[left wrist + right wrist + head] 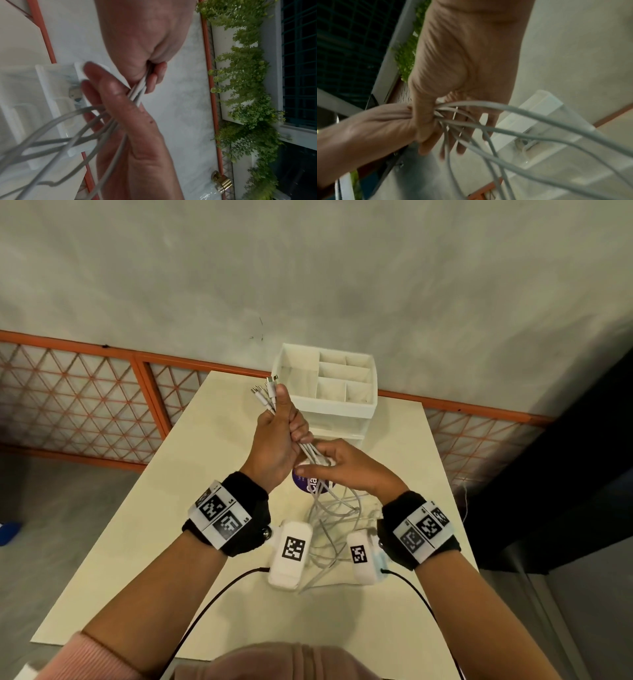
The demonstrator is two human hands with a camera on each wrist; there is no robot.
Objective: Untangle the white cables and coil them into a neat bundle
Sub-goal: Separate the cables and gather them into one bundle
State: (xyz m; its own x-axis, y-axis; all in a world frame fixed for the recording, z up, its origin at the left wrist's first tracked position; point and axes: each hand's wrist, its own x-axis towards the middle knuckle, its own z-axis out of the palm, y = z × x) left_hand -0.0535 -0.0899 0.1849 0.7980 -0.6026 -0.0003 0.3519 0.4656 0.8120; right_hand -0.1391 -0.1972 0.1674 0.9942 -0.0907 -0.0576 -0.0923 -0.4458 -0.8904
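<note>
The white cables [330, 510] gripped in the left hand [278, 440] look like smooth, matt plastic, and their plugs [265, 389] above its thumb end in shiny metal tips. Beyond the hands, the organizer [329, 386] is white, slightly glossy plastic. The table [144, 539] beneath them is a smooth, matt cream surface. The black wristbands [239, 517] look like soft cloth.

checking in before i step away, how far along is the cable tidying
Done: the plug ends are gathered together, gripped in the left hand. In hand: the right hand has its fingers spread among the white cables just below that grip. Left: the loose lengths hang in a tangle down to the table; no coil yet.
</note>
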